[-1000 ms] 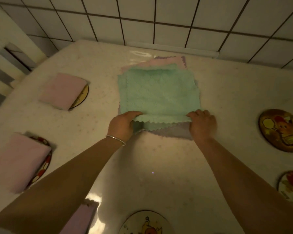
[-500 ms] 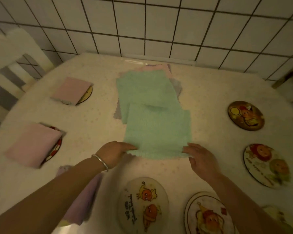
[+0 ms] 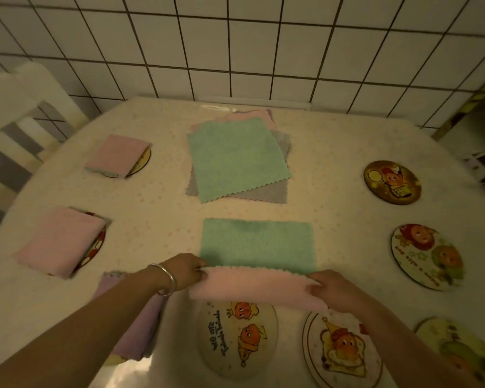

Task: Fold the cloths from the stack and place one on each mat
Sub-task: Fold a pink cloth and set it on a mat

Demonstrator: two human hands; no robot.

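1. At the desk's (image 3: 333, 152) near edge three bare picture mats (image 3: 237, 338) lie; a folded lilac cloth (image 3: 136, 329) sits near-left.
2. The left hand (image 3: 185, 271) and right hand (image 3: 332, 289) each pinch a near corner of the green cloth (image 3: 256, 243), turning up its pink underside.
3. Two pink-covered mats (image 3: 140, 161) lie left, two bare ones right.
4. The stack (image 3: 235, 159) sits toward the far edge.

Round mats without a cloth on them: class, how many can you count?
5: two at the near edge, three along the right side. The arms may hide others.
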